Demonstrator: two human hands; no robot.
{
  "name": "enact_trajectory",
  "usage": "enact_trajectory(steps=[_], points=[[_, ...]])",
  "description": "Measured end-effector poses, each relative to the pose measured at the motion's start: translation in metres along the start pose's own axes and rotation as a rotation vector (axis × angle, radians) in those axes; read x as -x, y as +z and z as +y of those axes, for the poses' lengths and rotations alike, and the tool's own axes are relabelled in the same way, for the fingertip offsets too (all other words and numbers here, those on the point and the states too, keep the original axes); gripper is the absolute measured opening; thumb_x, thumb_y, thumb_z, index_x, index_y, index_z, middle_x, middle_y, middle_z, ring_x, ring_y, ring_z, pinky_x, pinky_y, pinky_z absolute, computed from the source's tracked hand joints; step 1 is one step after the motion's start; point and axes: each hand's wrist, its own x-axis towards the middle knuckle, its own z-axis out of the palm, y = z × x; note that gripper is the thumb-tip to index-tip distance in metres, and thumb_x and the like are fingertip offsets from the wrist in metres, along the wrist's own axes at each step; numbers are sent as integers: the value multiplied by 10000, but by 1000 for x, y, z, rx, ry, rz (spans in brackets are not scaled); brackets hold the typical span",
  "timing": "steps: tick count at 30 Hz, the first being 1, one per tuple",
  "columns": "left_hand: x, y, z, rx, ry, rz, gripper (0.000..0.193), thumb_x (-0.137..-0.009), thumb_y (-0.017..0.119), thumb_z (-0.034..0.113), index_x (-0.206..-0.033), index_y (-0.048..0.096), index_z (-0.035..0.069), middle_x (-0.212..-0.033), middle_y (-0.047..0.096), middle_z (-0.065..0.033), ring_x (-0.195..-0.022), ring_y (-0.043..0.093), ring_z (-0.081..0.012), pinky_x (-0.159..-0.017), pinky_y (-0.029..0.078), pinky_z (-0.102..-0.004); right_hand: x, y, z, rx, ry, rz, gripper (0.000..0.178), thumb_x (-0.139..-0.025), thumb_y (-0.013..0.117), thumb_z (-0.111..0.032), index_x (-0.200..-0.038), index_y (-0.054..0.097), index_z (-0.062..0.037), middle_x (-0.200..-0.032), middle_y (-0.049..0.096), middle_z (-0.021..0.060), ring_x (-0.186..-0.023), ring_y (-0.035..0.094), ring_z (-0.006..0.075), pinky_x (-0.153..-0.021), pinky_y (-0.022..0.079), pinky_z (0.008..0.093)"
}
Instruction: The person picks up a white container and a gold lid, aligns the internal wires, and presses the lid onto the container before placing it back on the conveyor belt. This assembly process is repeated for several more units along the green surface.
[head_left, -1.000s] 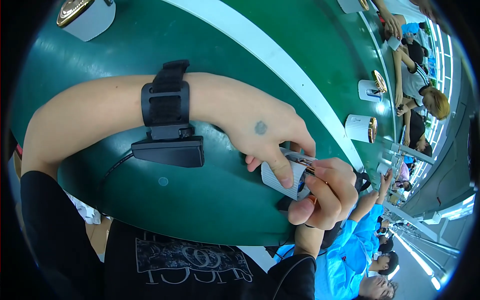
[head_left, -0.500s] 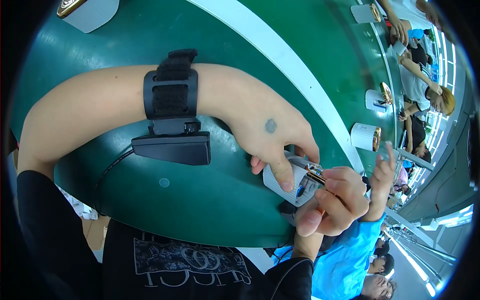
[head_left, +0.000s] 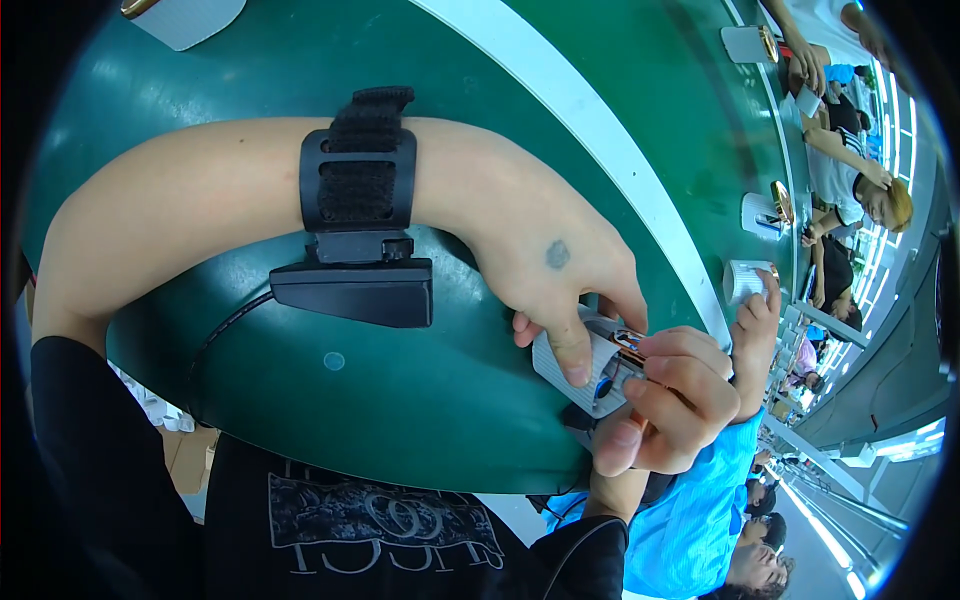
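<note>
My left hand (head_left: 560, 265), fingers and thumb closed around it, grips a small white ribbed housing (head_left: 566, 362) with an open end and inner parts showing. Pressed close to that open end is my right hand (head_left: 672, 400), its fingers curled in a pinch. Between them is a thin gold-edged piece (head_left: 628, 345), mostly covered by the fingers, so its kind is unclear. A dark blue part (head_left: 604, 387) shows inside the housing's opening. My left forearm wears a black strap (head_left: 358, 180) with a black box-shaped device (head_left: 352, 293) and cable.
The green table (head_left: 400, 420) carries a white stripe (head_left: 560, 90). Similar white housings with gold lids stand at the top left (head_left: 190, 22) and far right (head_left: 750, 45). Beyond my right hand, a co-worker's hand (head_left: 756, 325) touches another white housing (head_left: 742, 281). Other people sit along the table.
The view has shifted slightly, and both my hands keep their hold on the housing and thin piece. The co-worker's hand has moved onto the white housing at the right.
</note>
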Motion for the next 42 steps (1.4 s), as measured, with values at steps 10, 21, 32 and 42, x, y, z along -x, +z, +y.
enact_trajectory(steps=[10,21,32,42], points=[[2,-8,-5,-33,26,-27,595,-936,745,378,-1366,613,-12,-1034,751,-134,-766,733,-189,-733,581,-333,6,3,-2,119,-37,53,472,-1029,549,-466,-828,553,-39,-956,507,109,-771,629,285,-672,541,425],[-3,-15,-4,-26,19,-22,617,-937,746,347,-1397,589,-32,-1061,750,-151,-787,738,-196,-745,585,-334,-4,-2,6,58,-26,-43,419,-1027,563,-441,-874,564,-50,-938,510,106,-779,619,276,-641,538,410],[11,-16,9,-89,-40,-45,633,-927,750,357,-1398,590,-35,-972,753,-150,-784,734,-199,-735,580,-339,-7,9,-2,25,-42,120,337,-1003,662,-423,-895,628,-105,-927,550,55,-802,649,235,-639,573,370],[-1,-11,-5,-91,36,-16,537,-922,749,377,-1272,665,-21,-941,753,-126,-765,730,-190,-723,573,-336,1,3,4,16,-22,-12,325,-985,617,-364,-860,571,-68,-949,505,89,-797,601,260,-666,527,398]])
